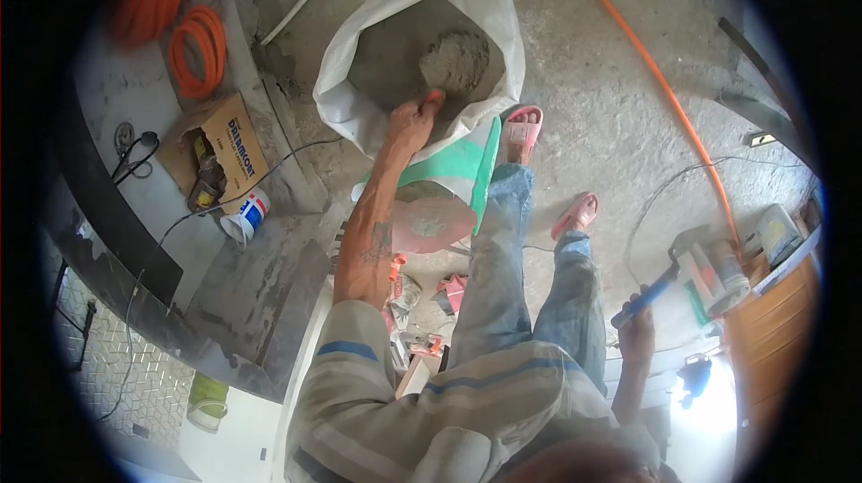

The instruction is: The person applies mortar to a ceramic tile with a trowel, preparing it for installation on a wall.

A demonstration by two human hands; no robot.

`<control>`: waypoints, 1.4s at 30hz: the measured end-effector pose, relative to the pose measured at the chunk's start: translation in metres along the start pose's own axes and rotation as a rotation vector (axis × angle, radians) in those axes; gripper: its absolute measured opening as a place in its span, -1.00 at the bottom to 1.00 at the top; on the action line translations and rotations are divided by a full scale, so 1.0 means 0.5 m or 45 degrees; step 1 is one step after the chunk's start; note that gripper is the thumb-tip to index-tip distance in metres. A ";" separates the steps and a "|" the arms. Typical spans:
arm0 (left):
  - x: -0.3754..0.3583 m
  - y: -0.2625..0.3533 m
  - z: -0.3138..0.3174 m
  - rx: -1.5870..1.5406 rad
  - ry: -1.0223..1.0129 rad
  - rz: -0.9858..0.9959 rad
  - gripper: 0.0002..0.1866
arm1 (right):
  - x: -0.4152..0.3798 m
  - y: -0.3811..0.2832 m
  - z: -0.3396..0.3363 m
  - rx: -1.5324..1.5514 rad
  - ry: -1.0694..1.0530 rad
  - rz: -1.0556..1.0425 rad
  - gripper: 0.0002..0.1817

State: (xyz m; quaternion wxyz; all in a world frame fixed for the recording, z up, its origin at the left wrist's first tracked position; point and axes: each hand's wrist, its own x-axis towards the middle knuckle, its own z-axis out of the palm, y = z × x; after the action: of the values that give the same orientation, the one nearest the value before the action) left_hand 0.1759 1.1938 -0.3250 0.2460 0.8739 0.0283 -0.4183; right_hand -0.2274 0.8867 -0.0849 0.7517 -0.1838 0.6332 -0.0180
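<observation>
A white woven sack of grey powder stands with its mouth rolled open at the top of the view. My left hand reaches over its near rim, fingers closed on an orange-handled trowel. A heap of powder sits at the trowel's far end and covers its blade. Out to the right, my right hand is wrapped round the blue handle of a scraper, whose grey blade points up and away. My feet in pink slippers are on the floor beside the sack.
A cardboard box, a white tub and scissors lie on the left, below a coiled orange hose. An orange hose crosses the concrete floor at right. A pale bucket stands near a wooden panel.
</observation>
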 end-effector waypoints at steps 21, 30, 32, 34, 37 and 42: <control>-0.313 0.247 -0.128 -0.412 -0.170 -0.194 -0.54 | -0.111 0.057 -0.202 0.179 0.103 -0.133 -0.61; -0.450 0.453 0.052 -0.116 -0.206 0.065 -0.58 | -0.158 0.172 -0.449 0.758 0.128 -0.141 -0.61; -0.484 0.500 0.130 -0.074 -0.263 0.123 -0.60 | -0.188 0.203 -0.516 0.807 0.162 -0.166 -0.62; -0.511 0.554 0.217 -0.029 -0.290 0.168 -0.66 | -0.201 0.233 -0.580 0.877 0.202 -0.100 -0.63; -0.544 0.632 0.372 0.004 -0.380 0.156 -0.67 | -0.218 0.270 -0.676 1.000 0.214 -0.144 -0.64; -0.588 0.766 0.645 0.204 -0.635 0.339 -0.67 | -0.245 0.322 -0.785 1.251 0.424 -0.239 -0.67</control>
State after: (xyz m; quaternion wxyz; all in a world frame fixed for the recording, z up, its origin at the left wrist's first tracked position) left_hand -0.1484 0.7572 -0.1208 0.2284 0.7567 -0.1810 -0.5852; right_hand -0.6609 0.9693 -0.0686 0.6336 0.1397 0.6417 -0.4090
